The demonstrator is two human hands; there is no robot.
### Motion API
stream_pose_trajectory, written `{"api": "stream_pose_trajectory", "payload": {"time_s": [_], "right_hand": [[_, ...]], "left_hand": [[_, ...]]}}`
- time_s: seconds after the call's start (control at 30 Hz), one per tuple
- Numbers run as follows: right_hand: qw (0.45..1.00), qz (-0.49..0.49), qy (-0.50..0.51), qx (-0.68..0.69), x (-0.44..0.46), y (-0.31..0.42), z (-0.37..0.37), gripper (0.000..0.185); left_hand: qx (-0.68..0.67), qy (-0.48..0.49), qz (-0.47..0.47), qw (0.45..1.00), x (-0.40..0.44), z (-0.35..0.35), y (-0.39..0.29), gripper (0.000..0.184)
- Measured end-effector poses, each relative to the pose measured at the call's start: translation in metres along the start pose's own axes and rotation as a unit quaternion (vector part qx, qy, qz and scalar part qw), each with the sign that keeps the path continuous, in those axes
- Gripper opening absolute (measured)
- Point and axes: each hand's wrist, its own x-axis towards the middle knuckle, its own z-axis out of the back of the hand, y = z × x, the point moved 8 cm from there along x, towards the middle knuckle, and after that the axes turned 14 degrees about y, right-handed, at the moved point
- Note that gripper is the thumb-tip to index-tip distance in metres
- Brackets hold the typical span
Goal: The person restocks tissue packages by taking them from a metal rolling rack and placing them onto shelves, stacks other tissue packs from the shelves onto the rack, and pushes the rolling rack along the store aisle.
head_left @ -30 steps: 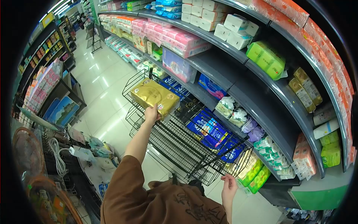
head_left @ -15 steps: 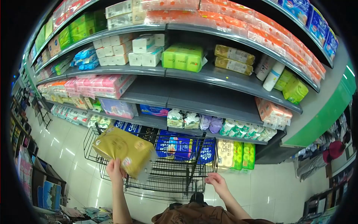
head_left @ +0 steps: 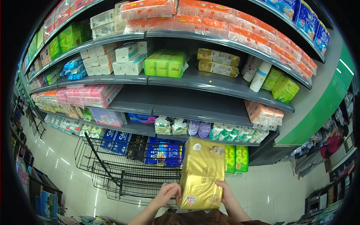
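Observation:
A gold plastic-wrapped tissue pack [head_left: 203,172] stands upright in front of my body. My right hand [head_left: 228,195] grips its right edge, with the thumb on the front face and the other fingers hidden behind. Against the lower left edge, my left hand [head_left: 169,193] is closed with its fingers curled; part of its hold is hidden. Just left of the pack is a black wire cart [head_left: 112,176], whose baskets show only bare wire. Two similar gold packs [head_left: 217,63] lie stacked on a shelf ahead.
Curved grey shelves [head_left: 180,82] carry many paper packs, among them a green tissue pack [head_left: 165,63] and orange packs [head_left: 210,26]. Blue packs [head_left: 161,150] stand low behind the cart. At the far right is a person [head_left: 330,146] in a dark red top.
The gold pack has moved from above the cart on the left to in front of my body and turned upright. My right hand has taken hold of it. The view has shifted right.

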Motion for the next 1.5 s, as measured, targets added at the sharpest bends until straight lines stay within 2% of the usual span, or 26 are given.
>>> {"api": "stream_pose_trajectory", "payload": {"time_s": [0.1,0.2,0.3,0.4,0.47,0.53,0.57,0.6,0.67,0.7,0.8,0.87,0.93,1.0,1.07,1.1,1.13,1.2,1.23,1.27,1.3,1.33,1.37,1.4,1.43,1.5], "right_hand": [[0.996,0.085,0.005,0.008,0.023,0.06,0.024,0.06],[0.986,0.163,0.023,0.038,0.05,0.154,-0.012,0.057],[0.955,0.265,0.116,0.066,0.106,0.254,-0.055,0.054],[0.917,0.355,0.181,0.028,0.18,0.341,-0.086,0.075],[0.933,0.332,0.045,-0.13,0.213,0.33,-0.086,0.075],[0.903,0.342,0.112,-0.236,0.221,0.286,-0.099,0.08],[0.866,0.343,0.184,-0.313,0.227,0.273,-0.106,0.081],[0.788,0.366,0.176,-0.463,0.222,0.274,-0.113,0.071],[0.621,0.527,0.1,-0.572,0.205,0.31,-0.131,0.062],[0.588,0.524,0.051,-0.614,0.21,0.33,-0.132,0.061],[0.417,0.502,-0.066,-0.755,0.262,0.388,-0.12,0.053],[0.403,0.437,-0.079,-0.801,0.324,0.414,-0.079,0.05],[0.364,0.416,-0.038,-0.833,0.312,0.405,-0.073,0.044],[0.345,0.523,-0.046,-0.778,0.268,0.384,-0.085,0.037],[0.449,0.542,0.034,-0.709,0.236,0.34,-0.077,0.029],[0.465,0.576,0.099,-0.665,0.212,0.305,-0.073,0.024],[0.5,0.551,0.168,-0.646,0.21,0.264,-0.053,0.023],[0.488,0.469,0.195,-0.71,0.202,0.173,0.01,0.025],[0.515,0.3,0.236,-0.767,0.206,0.124,0.05,0.025],[0.517,0.313,0.277,-0.747,0.203,0.074,0.11,0.026],[0.515,0.107,0.29,-0.8,0.199,0.026,0.178,0.021],[0.464,0.019,0.318,-0.826,0.165,0.006,0.226,0.031],[0.463,-0.105,0.3,-0.828,0.151,-0.018,0.303,0.038],[0.447,-0.156,0.287,-0.833,0.132,-0.033,0.383,0.043],[0.391,-0.148,0.315,-0.852,0.132,-0.07,0.5,0.047],[0.433,-0.392,0.2,-0.787,0.058,-0.033,0.581,0.045]], "left_hand": [[-0.103,-0.105,-0.003,0.989,0.008,0.007,0.055,0.027],[-0.185,-0.211,-0.04,0.959,0.02,0.003,0.052,0.025],[-0.147,-0.238,-0.006,0.96,0.023,-0.004,0.07,0.023],[-0.138,-0.262,0.014,0.955,0.024,-0.015,0.093,0.024],[-0.114,-0.277,0.048,0.953,0.027,-0.025,0.1,0.024],[-0.062,-0.299,0.099,0.947,0.023,-0.037,0.109,0.024],[-0.044,-0.313,0.125,0.94,0.018,-0.044,0.116,0.024],[-0.029,-0.326,0.152,0.932,0.015,-0.053,0.125,0.023],[-0.101,-0.404,0.117,0.902,0.002,-0.071,0.142,0.023],[-0.118,-0.42,0.112,0.893,-0.006,-0.078,0.15,0.022],[-0.138,-0.465,0.104,0.868,-0.016,-0.102,0.149,0.021],[-0.133,-0.493,0.108,0.853,-0.028,-0.114,0.155,0.021],[-0.111,-0.499,0.123,0.85,-0.039,-0.128,0.163,0.021],[-0.105,-0.52,0.125,0.838,-0.042,-0.14,0.163,0.021],[-0.092,-0.509,0.137,0.844,-0.048,-0.154,0.17,0.021],[-0.094,-0.514,0.144,0.84,-0.053,-0.162,0.175,0.021],[-0.095,-0.518,0.15,0.837,-0.058,-0.169,0.178,0.021],[-0.082,-0.532,0.171,0.825,-0.07,-0.186,0.186,0.021],[-0.086,-0.538,0.167,0.822,-0.074,-0.195,0.189,0.021],[-0.089,-0.54,0.165,0.82,-0.075,-0.203,0.193,0.021],[-0.101,-0.552,0.163,0.811,-0.079,-0.211,0.2,0.022],[-0.113,-0.562,0.164,0.803,-0.083,-0.222,0.208,0.022],[-0.127,-0.57,0.168,0.794,-0.085,-0.234,0.216,0.022],[-0.132,-0.567,0.172,0.795,-0.085,-0.243,0.225,0.023],[-0.138,-0.564,0.178,0.795,-0.084,-0.251,0.236,0.023],[-0.13,-0.545,0.192,0.806,-0.077,-0.266,0.256,0.025]]}}
